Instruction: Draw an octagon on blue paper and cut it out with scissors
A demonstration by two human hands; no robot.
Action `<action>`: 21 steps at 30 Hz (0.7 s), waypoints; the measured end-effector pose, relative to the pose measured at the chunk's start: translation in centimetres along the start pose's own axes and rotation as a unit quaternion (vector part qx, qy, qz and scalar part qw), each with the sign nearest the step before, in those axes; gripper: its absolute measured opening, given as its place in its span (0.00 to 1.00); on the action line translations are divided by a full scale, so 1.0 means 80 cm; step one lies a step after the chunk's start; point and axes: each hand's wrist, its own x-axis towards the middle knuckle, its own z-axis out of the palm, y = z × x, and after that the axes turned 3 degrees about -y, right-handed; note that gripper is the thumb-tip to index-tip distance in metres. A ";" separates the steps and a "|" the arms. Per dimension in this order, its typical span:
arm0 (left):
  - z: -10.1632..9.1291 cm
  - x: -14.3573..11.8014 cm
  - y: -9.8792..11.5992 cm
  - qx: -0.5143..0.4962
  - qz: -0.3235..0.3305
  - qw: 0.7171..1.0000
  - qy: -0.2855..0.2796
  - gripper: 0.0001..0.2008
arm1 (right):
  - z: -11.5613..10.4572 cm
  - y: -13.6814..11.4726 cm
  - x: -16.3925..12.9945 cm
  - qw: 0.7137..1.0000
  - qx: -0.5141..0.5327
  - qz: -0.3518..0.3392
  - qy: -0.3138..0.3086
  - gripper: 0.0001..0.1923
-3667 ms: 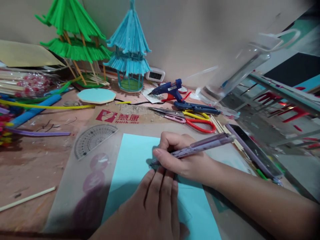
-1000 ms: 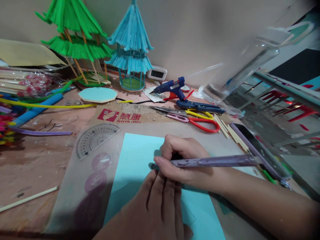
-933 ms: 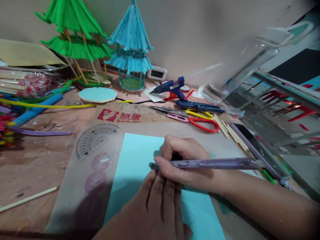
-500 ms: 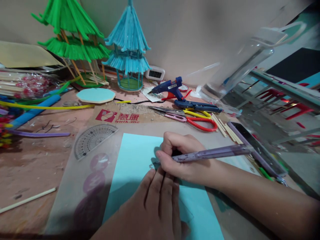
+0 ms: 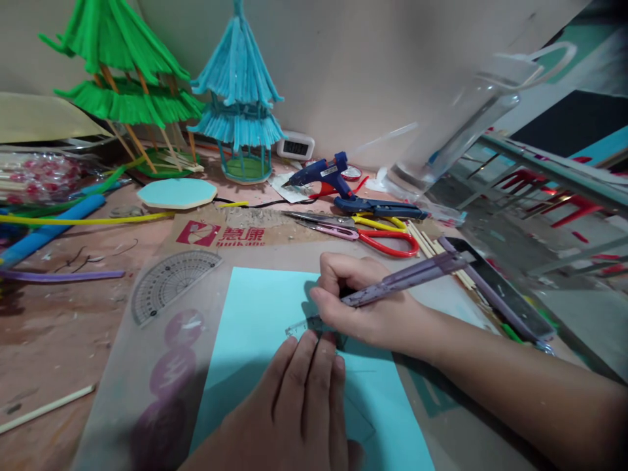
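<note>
The right hand (image 5: 366, 311) grips a purple pencil (image 5: 407, 280) in a writing hold, its tip down on a light blue sheet of paper (image 5: 255, 320) that lies on a translucent mat (image 5: 161, 366) in the middle of the surface (image 5: 59, 327). The left hand (image 5: 299, 405) lies flat with fingers together, pressing what looks like a small clear ruler (image 5: 304, 325) onto the sheet just beside the pencil tip. Faint pencil lines show on the paper to the right of the left hand, so some marking seems done; most of the sheet is bare and uncut, which suggests the drawing is at an early or middle stage. The red-handled scissors (image 5: 387, 242) and the blue glue gun (image 5: 324, 175) lie untouched farther back, near the wall, so cutting and gluing appear not yet begun on this sheet. A clear protractor (image 5: 169, 288) rests on the mat to the left. A pale blue octagonal piece (image 5: 176, 193) lies near the blue pagoda model (image 5: 238, 98) and the green pagoda model (image 5: 118, 78), both standing upright at the back
</note>
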 end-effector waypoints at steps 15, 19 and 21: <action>0.009 0.001 -0.001 0.009 -0.006 0.999 0.035 0.21 | -0.006 0.006 0.000 1.000 0.012 0.014 0.004 0.14; 0.006 0.003 -0.005 0.026 0.008 0.999 0.031 0.21 | -0.008 0.009 -0.002 1.000 0.002 0.009 0.003 0.14; 0.007 0.003 -0.005 0.026 0.009 0.999 0.029 0.20 | -0.008 0.010 -0.001 1.000 0.002 0.006 0.006 0.14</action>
